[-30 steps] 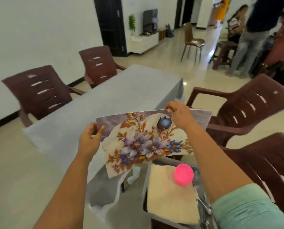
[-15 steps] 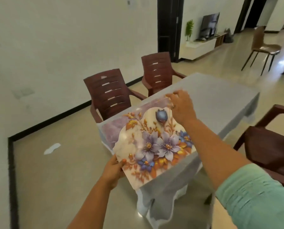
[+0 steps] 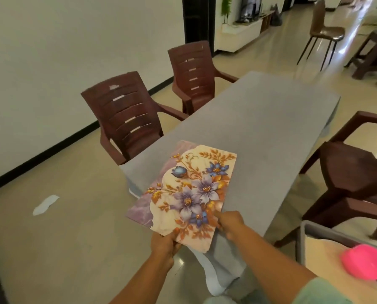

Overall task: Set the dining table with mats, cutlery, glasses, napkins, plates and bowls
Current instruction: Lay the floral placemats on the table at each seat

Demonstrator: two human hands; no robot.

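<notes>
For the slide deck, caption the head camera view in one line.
Both hands, left and right, hold a floral mat at its near edge over the grey table corner.

brown chairs (image 3: 126, 115) beside table | paper scrap (image 3: 44, 204) on floor
</notes>
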